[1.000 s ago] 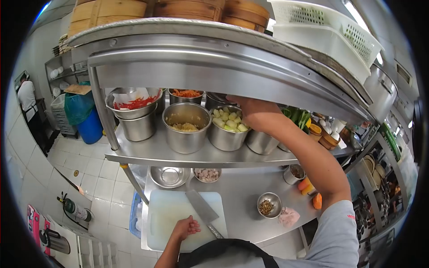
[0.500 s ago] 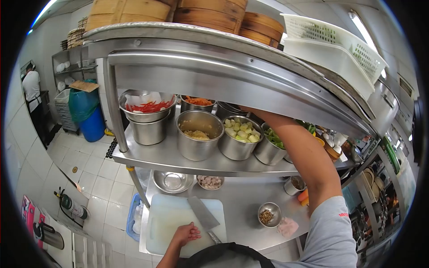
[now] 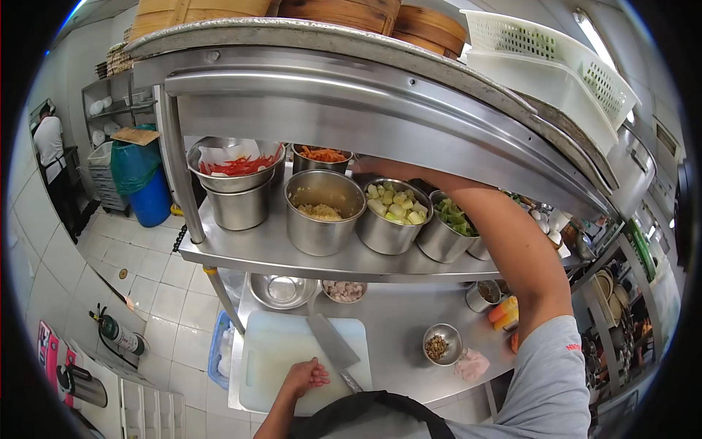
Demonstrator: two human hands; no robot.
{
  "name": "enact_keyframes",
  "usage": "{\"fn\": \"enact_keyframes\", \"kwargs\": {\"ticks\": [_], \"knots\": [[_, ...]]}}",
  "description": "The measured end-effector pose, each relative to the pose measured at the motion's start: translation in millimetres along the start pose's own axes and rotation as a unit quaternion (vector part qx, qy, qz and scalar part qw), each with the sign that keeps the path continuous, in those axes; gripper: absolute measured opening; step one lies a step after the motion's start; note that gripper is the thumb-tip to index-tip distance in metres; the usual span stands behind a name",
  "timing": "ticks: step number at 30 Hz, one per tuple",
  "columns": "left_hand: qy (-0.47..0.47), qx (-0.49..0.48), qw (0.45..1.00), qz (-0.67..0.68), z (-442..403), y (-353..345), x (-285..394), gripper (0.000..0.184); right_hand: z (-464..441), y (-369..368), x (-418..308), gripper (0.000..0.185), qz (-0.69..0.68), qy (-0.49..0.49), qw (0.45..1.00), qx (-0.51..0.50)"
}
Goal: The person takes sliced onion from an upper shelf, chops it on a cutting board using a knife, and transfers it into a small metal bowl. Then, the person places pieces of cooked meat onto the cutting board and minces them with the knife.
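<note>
My left hand (image 3: pixel 306 377) hovers over the pale cutting board (image 3: pixel 274 351), its fingers loosely curled in and nothing visible in them. A cleaver (image 3: pixel 333 340) lies on the board, just right of that hand. My right arm stretches under the upper shelf, over the metal pots. The right hand (image 3: pixel 369 168) is partly seen behind the pot of chopped pale green vegetable (image 3: pixel 395 205), near the pot of orange strips (image 3: pixel 322 155); its fingers are hidden. A pot of minced pale food (image 3: pixel 322 212) stands in front. Under my forearm is a pot of green leaves (image 3: pixel 453 219).
Red strips (image 3: pixel 238 167) fill a bowl at the shelf's left. Below are an empty metal bowl (image 3: pixel 281 289), a bowl of diced meat (image 3: pixel 344 290), a small bowl of brown bits (image 3: pixel 441 345) and a pink lump (image 3: pixel 472 364). A person (image 3: pixel 51 146) stands far left.
My right hand has moved left behind the pots, towards the orange strips. The view has shifted slightly. My left hand stays curled over the board.
</note>
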State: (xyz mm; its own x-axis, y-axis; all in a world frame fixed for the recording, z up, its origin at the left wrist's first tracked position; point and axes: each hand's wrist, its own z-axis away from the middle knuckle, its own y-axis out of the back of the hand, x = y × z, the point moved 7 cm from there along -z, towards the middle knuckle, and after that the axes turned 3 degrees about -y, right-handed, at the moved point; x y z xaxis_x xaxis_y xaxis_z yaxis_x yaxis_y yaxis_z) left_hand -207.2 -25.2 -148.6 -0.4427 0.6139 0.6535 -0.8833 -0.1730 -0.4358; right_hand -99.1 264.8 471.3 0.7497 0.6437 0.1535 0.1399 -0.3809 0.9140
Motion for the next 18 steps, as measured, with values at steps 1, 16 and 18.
{"fn": "enact_keyframes", "kwargs": {"ticks": [1, 16, 18], "knots": [[0.001, -0.001, 1.000, -0.001, 1.0, -0.6, 0.9, 0.046, -0.8, 0.8, 3.0, 0.046, -0.006, -0.009, 1.000, 0.006], [0.000, -0.015, 1.000, 0.007, 3.4, -1.3, 2.4, 0.046, 54.5, 19.8, 150.0, 0.046, -0.346, -0.340, 0.873, 0.055], [-0.003, -0.015, 1.000, 0.002, 2.9, -0.1, 1.4, 0.045, 54.5, 18.1, 154.3, 0.045, -0.352, -0.345, 0.869, 0.047]]}}
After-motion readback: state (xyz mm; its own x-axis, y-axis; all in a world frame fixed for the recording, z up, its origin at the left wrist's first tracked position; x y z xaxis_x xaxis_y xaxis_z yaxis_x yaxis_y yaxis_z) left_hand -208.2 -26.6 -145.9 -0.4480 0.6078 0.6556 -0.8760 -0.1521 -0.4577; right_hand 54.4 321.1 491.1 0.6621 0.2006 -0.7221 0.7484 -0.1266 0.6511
